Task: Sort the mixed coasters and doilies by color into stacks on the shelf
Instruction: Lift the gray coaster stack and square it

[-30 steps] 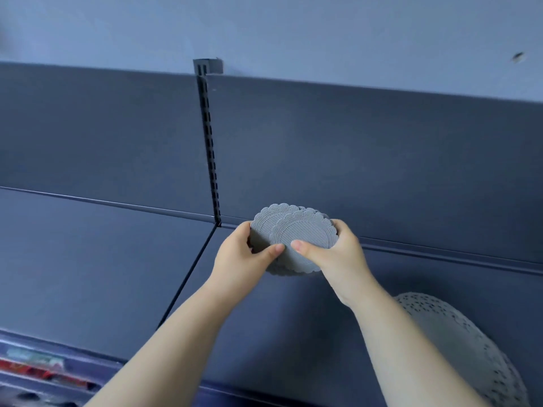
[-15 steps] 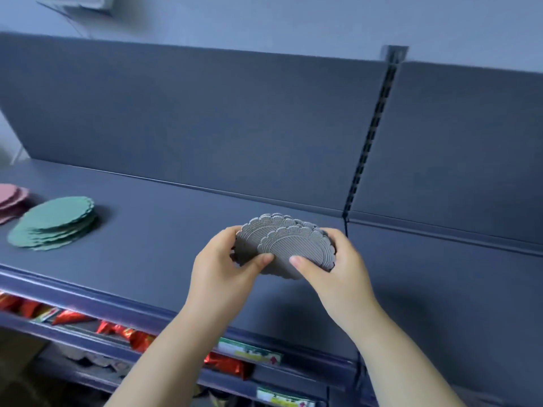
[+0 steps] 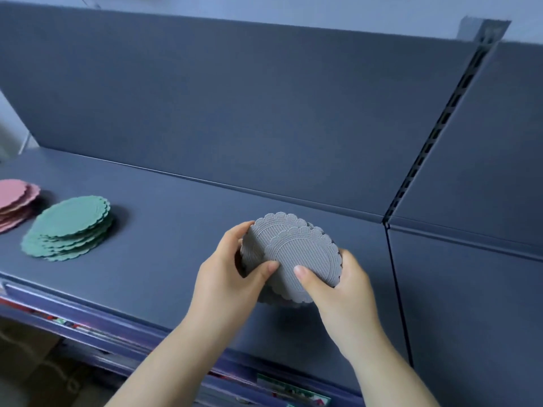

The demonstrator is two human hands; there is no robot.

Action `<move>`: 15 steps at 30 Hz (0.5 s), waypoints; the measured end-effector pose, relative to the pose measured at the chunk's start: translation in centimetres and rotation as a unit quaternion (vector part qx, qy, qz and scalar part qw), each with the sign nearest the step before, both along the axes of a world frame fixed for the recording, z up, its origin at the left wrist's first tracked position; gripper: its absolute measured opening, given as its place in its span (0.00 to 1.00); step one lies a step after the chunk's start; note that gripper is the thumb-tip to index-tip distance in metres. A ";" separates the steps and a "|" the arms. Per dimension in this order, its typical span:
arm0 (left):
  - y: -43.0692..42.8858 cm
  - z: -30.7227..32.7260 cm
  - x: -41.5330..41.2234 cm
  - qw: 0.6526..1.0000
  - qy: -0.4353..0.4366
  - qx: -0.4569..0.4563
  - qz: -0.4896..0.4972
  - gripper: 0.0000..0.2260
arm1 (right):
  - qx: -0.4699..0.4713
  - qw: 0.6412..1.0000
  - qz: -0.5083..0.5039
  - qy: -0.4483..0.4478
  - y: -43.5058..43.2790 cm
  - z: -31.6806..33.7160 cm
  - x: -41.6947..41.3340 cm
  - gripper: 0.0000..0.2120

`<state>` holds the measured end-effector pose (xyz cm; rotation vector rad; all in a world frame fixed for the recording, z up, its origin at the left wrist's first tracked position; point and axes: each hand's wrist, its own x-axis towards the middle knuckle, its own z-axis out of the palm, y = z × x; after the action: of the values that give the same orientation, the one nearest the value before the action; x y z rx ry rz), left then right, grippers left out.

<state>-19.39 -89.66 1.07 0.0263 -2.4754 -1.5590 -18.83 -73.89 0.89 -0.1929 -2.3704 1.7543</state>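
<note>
Both hands hold a bundle of grey scalloped coasters (image 3: 289, 251) just above the dark blue shelf (image 3: 176, 218). My left hand (image 3: 229, 277) grips its left side with the thumb on top. My right hand (image 3: 338, 289) grips its right side, thumb pressed on the uppermost coaster. The bundle is fanned and tilted toward me. A stack of green coasters (image 3: 70, 227) lies flat at the shelf's left. A pink stack (image 3: 14, 201) sits beside it, cut by the left edge of the view.
The shelf's upright back panel (image 3: 235, 107) rises behind. A slotted upright post (image 3: 440, 124) divides this bay from the bay on the right. Below the front edge run price-tag strips (image 3: 291, 392) and a lower shelf with red packets.
The view has swung left across the shelf; the post moved right in view, and the green and pink stacks came in. Both hands carried the grey bundle leftward, still gripping it.
</note>
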 end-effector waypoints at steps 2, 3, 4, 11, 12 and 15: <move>-0.8 0.1 -0.7 1.000 -0.010 -0.007 0.008 0.22 | 0.005 1.000 0.007 -0.009 -0.6 -0.1 -0.9 0.10; -1.4 0.1 -0.9 1.000 -0.018 -0.007 0.011 0.22 | 0.008 1.000 0.012 -0.017 -1.2 -0.1 -1.2 0.10; -2.1 0.1 -1.2 1.000 -0.025 -0.008 0.014 0.21 | 0.012 0.999 0.018 -0.025 -1.9 -0.2 -1.6 0.10; -9.6 -1.0 -3.4 0.994 -0.076 -0.073 0.018 0.27 | 0.050 0.995 0.044 -0.071 -8.9 -0.1 -3.5 0.11; -11.1 -1.1 -3.9 0.993 -0.080 -0.088 0.017 0.28 | 0.055 0.995 0.042 -0.075 -10.4 -0.1 -3.9 0.11; -15.5 -0.8 -5.2 0.986 -0.100 -0.134 0.005 0.29 | 0.090 0.991 0.039 -0.095 -15.0 0.0 -4.8 0.12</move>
<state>-24.59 -105.14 0.26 0.1587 -2.8151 -1.2621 -23.60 -88.85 0.91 -0.2532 -2.6894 1.6081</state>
